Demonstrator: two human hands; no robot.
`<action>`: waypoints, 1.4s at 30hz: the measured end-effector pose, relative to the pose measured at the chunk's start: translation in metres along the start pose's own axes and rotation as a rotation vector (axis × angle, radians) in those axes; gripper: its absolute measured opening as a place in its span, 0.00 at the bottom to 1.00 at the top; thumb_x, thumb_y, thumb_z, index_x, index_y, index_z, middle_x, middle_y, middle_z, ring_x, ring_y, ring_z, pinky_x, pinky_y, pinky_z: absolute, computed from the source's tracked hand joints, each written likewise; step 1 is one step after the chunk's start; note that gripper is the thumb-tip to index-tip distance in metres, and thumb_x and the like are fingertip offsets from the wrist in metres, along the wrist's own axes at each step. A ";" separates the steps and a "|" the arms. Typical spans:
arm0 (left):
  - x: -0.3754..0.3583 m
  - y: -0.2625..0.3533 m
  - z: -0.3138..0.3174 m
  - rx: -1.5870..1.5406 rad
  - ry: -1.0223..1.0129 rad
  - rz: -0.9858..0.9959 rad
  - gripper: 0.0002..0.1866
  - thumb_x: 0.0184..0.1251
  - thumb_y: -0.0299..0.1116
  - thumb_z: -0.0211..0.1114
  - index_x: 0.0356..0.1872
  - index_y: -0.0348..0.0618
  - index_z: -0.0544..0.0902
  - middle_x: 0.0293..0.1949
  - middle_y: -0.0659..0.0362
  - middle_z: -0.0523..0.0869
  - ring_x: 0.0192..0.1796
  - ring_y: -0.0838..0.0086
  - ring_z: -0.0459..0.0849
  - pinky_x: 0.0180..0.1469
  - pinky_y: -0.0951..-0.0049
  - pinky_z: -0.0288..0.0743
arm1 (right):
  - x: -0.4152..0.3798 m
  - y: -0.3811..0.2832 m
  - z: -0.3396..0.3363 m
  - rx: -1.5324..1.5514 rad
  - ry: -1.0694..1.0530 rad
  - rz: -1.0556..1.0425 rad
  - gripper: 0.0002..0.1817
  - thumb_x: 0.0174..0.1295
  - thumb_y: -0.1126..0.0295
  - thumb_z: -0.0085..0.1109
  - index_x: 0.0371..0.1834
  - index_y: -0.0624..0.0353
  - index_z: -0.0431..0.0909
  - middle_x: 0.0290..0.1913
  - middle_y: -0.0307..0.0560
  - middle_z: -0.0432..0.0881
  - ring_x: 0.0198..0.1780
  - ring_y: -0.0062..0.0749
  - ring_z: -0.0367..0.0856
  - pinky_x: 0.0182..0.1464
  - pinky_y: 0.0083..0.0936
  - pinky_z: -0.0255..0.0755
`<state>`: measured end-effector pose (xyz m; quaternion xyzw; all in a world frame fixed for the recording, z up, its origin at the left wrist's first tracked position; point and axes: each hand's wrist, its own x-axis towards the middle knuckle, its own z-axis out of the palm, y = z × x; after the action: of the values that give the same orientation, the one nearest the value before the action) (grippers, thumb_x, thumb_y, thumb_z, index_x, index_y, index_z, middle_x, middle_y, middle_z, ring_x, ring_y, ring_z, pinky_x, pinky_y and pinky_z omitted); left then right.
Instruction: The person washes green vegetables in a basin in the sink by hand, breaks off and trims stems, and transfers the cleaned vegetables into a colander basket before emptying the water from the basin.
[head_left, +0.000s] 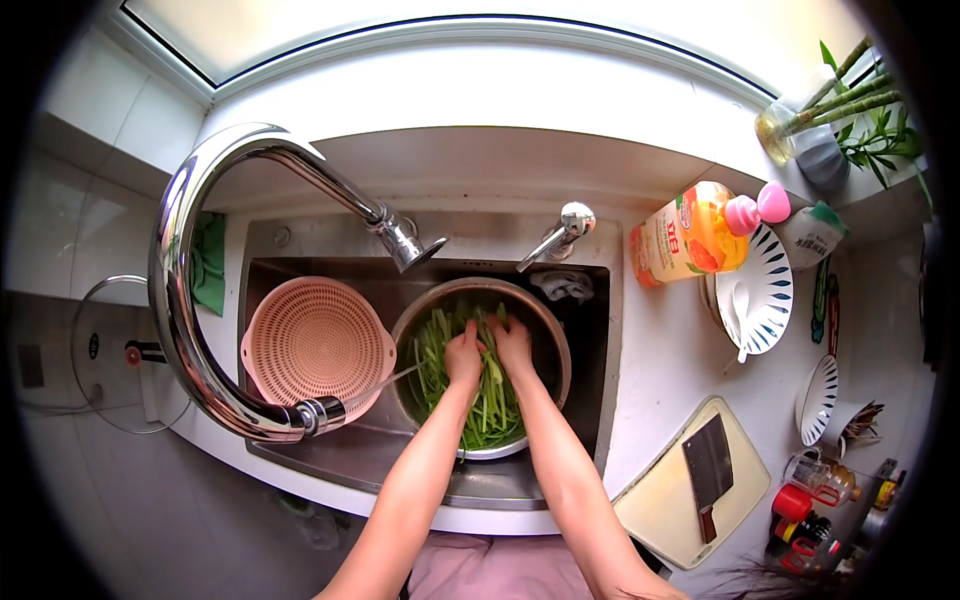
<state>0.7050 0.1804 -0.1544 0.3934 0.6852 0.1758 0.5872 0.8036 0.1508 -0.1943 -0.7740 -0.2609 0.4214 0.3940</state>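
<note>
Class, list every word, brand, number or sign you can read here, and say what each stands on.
Orange pump bottle: large red characters, apparently "立白"; its smaller print is unreadable.
White-and-green bag: characters too blurred to read.
Yellow label at lower right: too small to read.
Dark oval mark at far left: too small to read.

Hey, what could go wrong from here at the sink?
Water from the faucet runs into the metal basin, so it might splash or overflow. Greens at your left hand and right hand could slip over the rim. The cleaver lies bare on the cutting board, near your right arm, which might knock it.
</note>
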 end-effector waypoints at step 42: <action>-0.063 0.015 -0.032 -0.476 -0.399 0.075 0.19 0.72 0.30 0.53 0.60 0.36 0.66 0.51 0.54 0.79 0.51 0.72 0.79 0.53 0.71 0.74 | -0.072 -0.039 -0.036 0.784 -0.233 0.199 0.23 0.73 0.54 0.43 0.53 0.64 0.74 0.45 0.44 0.81 0.42 0.24 0.77 0.48 0.22 0.70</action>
<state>0.6794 0.1501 -0.0942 0.2966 0.4810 0.2722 0.7788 0.7954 0.1056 -0.1177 -0.5342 -0.0476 0.6093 0.5841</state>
